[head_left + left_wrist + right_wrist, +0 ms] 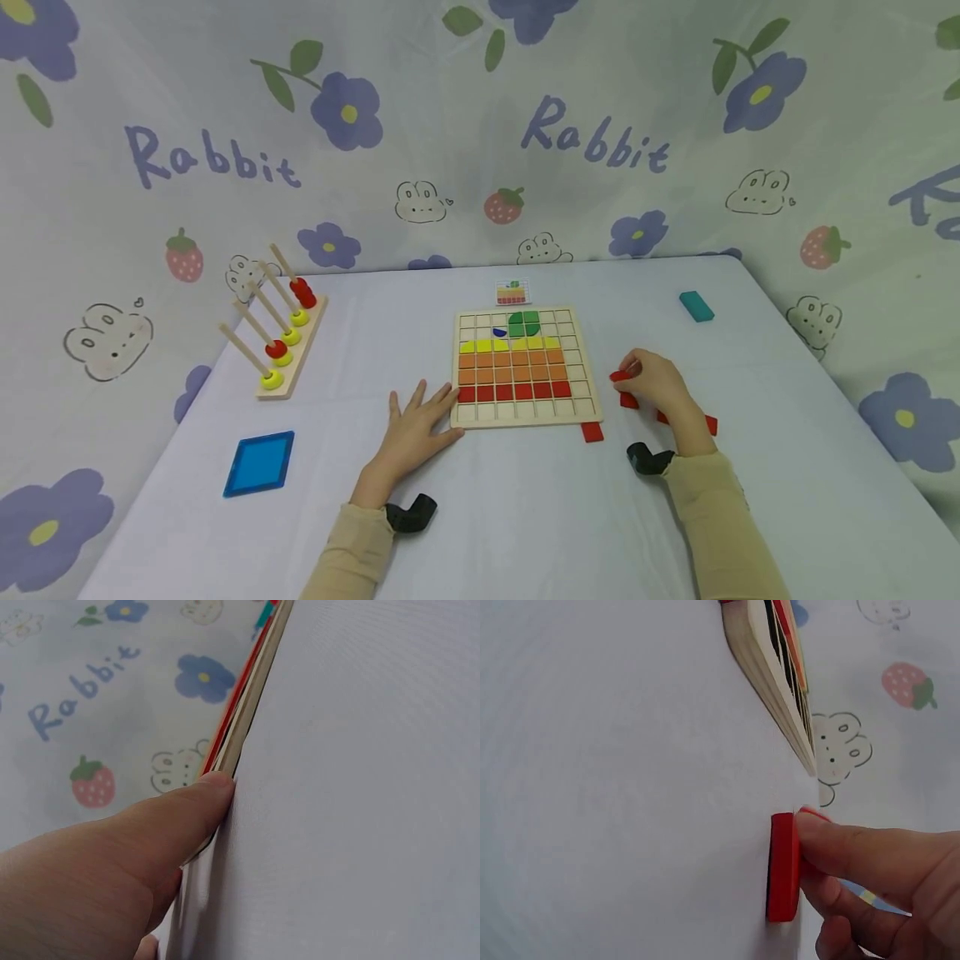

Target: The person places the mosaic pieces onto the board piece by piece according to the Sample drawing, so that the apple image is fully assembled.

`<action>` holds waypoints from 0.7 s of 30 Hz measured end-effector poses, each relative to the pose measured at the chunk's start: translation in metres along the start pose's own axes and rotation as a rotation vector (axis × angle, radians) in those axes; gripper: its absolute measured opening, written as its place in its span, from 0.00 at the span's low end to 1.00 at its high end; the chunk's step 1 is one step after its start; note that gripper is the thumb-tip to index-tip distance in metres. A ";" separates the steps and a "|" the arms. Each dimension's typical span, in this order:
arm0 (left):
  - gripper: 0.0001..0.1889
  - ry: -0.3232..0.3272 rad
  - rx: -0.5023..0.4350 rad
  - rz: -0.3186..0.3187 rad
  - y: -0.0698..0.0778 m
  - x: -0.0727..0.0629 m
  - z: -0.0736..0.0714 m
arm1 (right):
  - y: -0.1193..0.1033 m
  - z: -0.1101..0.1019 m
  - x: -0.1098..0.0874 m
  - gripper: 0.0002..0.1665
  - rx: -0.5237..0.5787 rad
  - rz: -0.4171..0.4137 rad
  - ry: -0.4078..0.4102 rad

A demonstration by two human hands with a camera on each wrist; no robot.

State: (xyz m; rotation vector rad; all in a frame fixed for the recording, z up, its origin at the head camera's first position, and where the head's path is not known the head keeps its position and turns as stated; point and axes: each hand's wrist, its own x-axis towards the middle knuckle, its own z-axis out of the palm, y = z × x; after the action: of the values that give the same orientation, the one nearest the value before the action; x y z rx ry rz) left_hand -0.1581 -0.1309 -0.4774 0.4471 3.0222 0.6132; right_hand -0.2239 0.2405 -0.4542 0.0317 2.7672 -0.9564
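A wooden grid board [517, 412] lies in the middle of the table. It bears a row of red tiles [522, 390], two rows of orange tiles [512, 367], yellow pieces [495, 345], green pieces [523, 324] and a small blue piece [499, 332]. My left hand [415, 429] spreads its fingers at the board's lower left corner; in the left wrist view its thumb [187, 802] touches the edge. Right of the board, my right hand [657, 385] pinches a red tile [620, 376] between thumb and fingers. Another red tile [629, 402] lies just below it.
One red tile [592, 432] lies against the board's lower right edge; more red tiles [711, 425] are near the right wrist. A bead rack [306, 354] and a blue tray [259, 464] stand left. A teal block [697, 306] and a pattern card [513, 292] lie farther back.
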 end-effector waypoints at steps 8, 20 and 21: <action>0.35 0.001 0.013 0.004 -0.003 -0.002 0.001 | -0.024 0.005 0.004 0.13 0.143 -0.099 0.000; 0.35 -0.019 0.014 0.015 -0.010 0.001 0.000 | -0.119 0.071 0.007 0.14 0.316 -0.307 -0.247; 0.35 -0.021 0.014 0.017 -0.010 0.001 0.001 | -0.125 0.077 0.007 0.14 0.317 -0.315 -0.277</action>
State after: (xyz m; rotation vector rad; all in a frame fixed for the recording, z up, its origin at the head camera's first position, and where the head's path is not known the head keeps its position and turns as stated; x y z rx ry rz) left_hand -0.1617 -0.1391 -0.4821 0.4767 3.0075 0.5852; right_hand -0.2272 0.0942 -0.4386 -0.4623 2.3844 -1.3540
